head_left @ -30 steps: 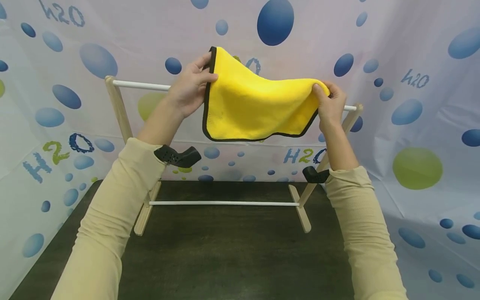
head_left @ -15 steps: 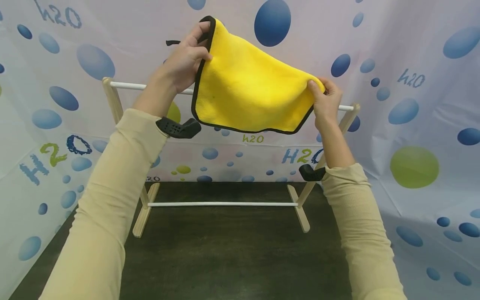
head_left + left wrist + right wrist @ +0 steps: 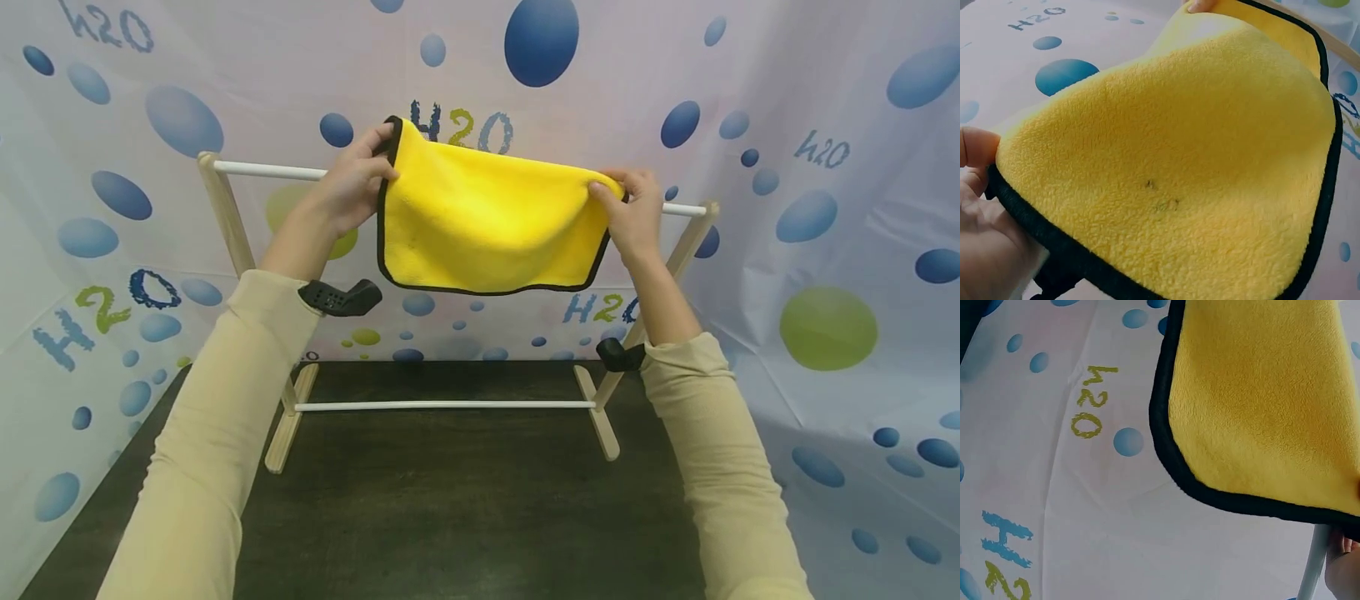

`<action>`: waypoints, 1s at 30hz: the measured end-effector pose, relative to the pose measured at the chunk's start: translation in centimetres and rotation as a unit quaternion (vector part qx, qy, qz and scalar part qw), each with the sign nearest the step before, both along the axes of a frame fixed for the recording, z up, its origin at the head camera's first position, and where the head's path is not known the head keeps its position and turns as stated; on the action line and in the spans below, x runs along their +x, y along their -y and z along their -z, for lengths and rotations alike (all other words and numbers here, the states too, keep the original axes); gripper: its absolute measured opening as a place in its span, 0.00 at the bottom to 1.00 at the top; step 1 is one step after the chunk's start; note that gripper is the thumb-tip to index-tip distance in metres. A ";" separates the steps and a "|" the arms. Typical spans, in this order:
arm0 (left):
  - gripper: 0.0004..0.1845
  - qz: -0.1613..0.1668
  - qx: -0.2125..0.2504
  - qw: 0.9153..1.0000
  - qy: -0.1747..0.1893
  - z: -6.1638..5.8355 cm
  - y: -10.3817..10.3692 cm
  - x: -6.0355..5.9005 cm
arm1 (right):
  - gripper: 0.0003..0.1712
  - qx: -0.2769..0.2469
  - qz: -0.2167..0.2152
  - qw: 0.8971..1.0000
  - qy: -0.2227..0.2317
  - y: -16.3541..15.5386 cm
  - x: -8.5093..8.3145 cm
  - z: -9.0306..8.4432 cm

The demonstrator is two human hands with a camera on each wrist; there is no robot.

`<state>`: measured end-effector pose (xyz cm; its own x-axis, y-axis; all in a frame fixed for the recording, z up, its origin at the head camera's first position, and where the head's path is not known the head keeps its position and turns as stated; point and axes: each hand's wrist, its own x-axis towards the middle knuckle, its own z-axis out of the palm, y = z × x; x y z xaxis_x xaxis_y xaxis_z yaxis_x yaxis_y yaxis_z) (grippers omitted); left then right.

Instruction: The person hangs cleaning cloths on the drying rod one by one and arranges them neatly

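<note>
A yellow cloth [image 3: 487,217] with a black border hangs in front of the upper white bar [image 3: 682,209] of a rack, hiding the bar's middle. My left hand [image 3: 348,183] pinches the cloth's left edge near its upper corner. At the upper right, my right hand [image 3: 636,208] pinches the cloth between thumb and fingers. The left wrist view shows the fuzzy cloth [image 3: 1172,144] with small dark marks, its edge in the left hand [image 3: 988,231]. In the right wrist view, the right hand [image 3: 1344,569] is partly cut off beside the bar [image 3: 1314,562].
The rack has wooden side posts [image 3: 227,212] and a lower white bar [image 3: 442,406]. It stands on a dark table [image 3: 465,500]. Behind hangs a white curtain [image 3: 750,250] with blue and green dots. Black wrist devices [image 3: 341,297] sit on both sleeves.
My left hand rose with its corner of the cloth, then came back down and a little left. My right hand has shifted slightly left. The cloth is now spread more evenly along the upper bar.
</note>
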<state>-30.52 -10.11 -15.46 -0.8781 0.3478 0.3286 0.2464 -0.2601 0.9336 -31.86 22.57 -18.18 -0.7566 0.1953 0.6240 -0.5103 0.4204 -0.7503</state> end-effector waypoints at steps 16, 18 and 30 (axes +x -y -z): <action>0.24 0.012 0.062 0.998 0.003 2.9 0.9 0.0 | 0.28 -0.050 0.068 0.996 -0.030 1.3 0.8 4.2; 0.23 0.009 0.066 0.998 0.002 3.0 1.0 0.0 | 0.30 -0.078 0.056 0.995 -0.018 1.3 0.8 4.7; 0.20 0.052 0.122 0.991 -0.007 3.1 1.7 0.2 | 0.07 -0.125 -0.081 0.988 0.049 0.4 1.5 5.8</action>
<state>-30.33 -11.78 -18.54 -0.8359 0.3449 0.4270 0.2193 -0.5033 0.8358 -30.33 22.22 -23.98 -0.8454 0.2052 0.4932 -0.4749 0.1339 -0.8698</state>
